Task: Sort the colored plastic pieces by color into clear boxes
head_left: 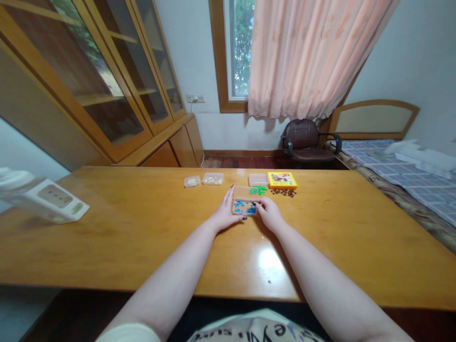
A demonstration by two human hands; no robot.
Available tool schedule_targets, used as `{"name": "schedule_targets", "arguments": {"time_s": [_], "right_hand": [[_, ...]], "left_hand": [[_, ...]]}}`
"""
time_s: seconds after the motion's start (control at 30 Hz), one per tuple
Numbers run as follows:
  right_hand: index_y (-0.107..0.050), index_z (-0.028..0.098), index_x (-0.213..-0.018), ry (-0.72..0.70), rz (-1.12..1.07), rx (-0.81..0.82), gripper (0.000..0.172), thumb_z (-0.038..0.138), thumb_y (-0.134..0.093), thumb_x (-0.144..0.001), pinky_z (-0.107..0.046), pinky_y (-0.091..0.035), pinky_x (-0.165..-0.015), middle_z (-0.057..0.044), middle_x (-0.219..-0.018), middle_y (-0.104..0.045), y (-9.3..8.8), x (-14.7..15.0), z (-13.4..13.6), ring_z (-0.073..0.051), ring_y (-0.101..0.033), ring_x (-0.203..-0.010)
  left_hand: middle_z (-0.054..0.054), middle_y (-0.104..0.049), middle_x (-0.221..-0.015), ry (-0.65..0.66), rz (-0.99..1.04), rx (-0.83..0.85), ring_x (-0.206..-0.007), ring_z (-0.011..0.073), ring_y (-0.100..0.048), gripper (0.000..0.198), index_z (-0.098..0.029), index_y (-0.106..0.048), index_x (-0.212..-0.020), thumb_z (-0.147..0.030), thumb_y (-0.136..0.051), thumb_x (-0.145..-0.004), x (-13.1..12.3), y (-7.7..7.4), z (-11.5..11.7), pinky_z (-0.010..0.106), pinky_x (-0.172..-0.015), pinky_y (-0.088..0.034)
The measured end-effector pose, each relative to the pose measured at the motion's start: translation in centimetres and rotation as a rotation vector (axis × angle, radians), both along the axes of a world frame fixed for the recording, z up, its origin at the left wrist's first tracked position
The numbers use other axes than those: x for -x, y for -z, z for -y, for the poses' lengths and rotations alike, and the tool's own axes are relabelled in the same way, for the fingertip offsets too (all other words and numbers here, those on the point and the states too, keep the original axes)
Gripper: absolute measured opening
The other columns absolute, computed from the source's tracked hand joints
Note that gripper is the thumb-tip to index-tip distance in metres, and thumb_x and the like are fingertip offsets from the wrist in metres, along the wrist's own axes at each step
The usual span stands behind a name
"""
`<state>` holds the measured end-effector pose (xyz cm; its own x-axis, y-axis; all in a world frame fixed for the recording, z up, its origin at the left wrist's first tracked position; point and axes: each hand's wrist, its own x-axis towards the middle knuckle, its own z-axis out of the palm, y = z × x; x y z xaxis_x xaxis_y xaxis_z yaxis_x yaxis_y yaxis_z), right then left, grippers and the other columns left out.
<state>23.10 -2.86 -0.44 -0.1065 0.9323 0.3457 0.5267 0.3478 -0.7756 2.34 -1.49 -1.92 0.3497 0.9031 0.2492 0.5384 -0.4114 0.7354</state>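
A small clear plastic box (244,213) with its lid (241,191) folded back lies in the middle of the table, with little blue pieces (239,205) scattered inside. My left hand (225,212) grips the box's left side, thumb along the near edge and fingers toward the lid. At the right end, my right hand (268,212) has its fingertips drawn together over the blue pieces; whatever is between them is too small to make out. Small green pieces (259,190) lie just behind the box, partly over the lid.
Brown pieces (284,193) are spread before a yellow box (282,180), beside another clear case (258,180). Two clear boxes with whitish pieces, one larger (213,179) and one smaller (192,181), stand back left. A white appliance (53,199) occupies the table's left end.
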Motion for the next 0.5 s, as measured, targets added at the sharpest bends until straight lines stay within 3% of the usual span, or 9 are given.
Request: {"name": "schedule_targets", "arguments": {"time_s": [0.1, 0.17, 0.27, 0.33, 0.4, 0.5], "right_hand": [[-0.068, 0.018, -0.089, 0.021, -0.054, -0.016, 0.026, 0.029, -0.045, -0.087, -0.036, -0.047, -0.078, -0.008, -0.088, -0.067, 0.3, -0.6, -0.4, -0.021, -0.06, -0.084], [-0.068, 0.017, -0.09, 0.107, -0.08, -0.041, 0.029, 0.033, -0.044, -0.088, -0.037, -0.048, -0.078, -0.009, -0.088, -0.067, 0.4, -1.1, -0.4, -0.022, -0.06, -0.083], [-0.064, 0.016, -0.108, 0.194, -0.075, -0.089, 0.035, 0.038, -0.046, -0.087, -0.04, -0.049, -0.08, -0.012, -0.099, -0.065, 0.4, -1.5, -0.4, -0.023, -0.06, -0.084], [-0.053, 0.015, -0.126, 0.152, -0.047, -0.121, 0.047, 0.04, -0.049, -0.086, -0.044, -0.046, -0.091, -0.015, -0.119, -0.059, 0.4, -1.4, -0.3, -0.025, -0.058, -0.101], [-0.039, 0.016, -0.139, 0.059, -0.009, -0.125, 0.062, 0.041, -0.054, -0.084, -0.046, -0.037, -0.104, -0.016, -0.137, -0.046, 0.5, -1.0, -0.3, -0.027, -0.046, -0.123], [-0.031, 0.017, -0.144, -0.047, 0.047, -0.087, 0.071, 0.039, -0.057, -0.082, -0.047, -0.03, -0.11, -0.015, -0.146, -0.037, 0.6, -0.7, 0.0, -0.027, -0.034, -0.134]], "left_hand": [[0.013, -0.009, -0.155, 0.0, -0.021, -0.015, -0.142, 0.0301, -0.015, 0.122, -0.025, 0.003, -0.148, -0.03, -0.08, -0.059, -0.1, -0.1, 0.2, 0.045, -0.116, -0.021], [0.013, -0.006, -0.156, -0.011, -0.063, -0.044, -0.143, 0.0301, -0.011, 0.123, -0.025, 0.005, -0.148, -0.031, -0.08, -0.059, -0.1, -0.2, 0.3, 0.046, -0.117, -0.017], [0.014, -0.003, -0.156, -0.042, -0.101, -0.089, -0.143, 0.0299, -0.007, 0.12, -0.025, 0.006, -0.148, -0.032, -0.078, -0.062, -0.1, -0.4, 0.2, 0.048, -0.117, -0.013], [0.015, -0.007, -0.155, -0.051, -0.086, -0.082, -0.143, 0.0301, -0.011, 0.118, -0.025, 0.007, -0.148, -0.033, -0.077, -0.065, -0.1, -0.3, -0.1, 0.049, -0.116, -0.016], [0.017, -0.017, -0.153, -0.041, -0.056, -0.055, -0.141, 0.0298, -0.02, 0.117, -0.025, 0.007, -0.148, -0.032, -0.076, -0.066, 0.0, -0.2, -0.4, 0.049, -0.114, -0.022], [0.017, -0.028, -0.149, -0.021, -0.039, -0.061, -0.136, 0.0282, -0.031, 0.113, -0.025, 0.004, -0.148, -0.031, -0.075, -0.068, 0.1, -0.1, -0.6, 0.047, -0.112, -0.027]]}}
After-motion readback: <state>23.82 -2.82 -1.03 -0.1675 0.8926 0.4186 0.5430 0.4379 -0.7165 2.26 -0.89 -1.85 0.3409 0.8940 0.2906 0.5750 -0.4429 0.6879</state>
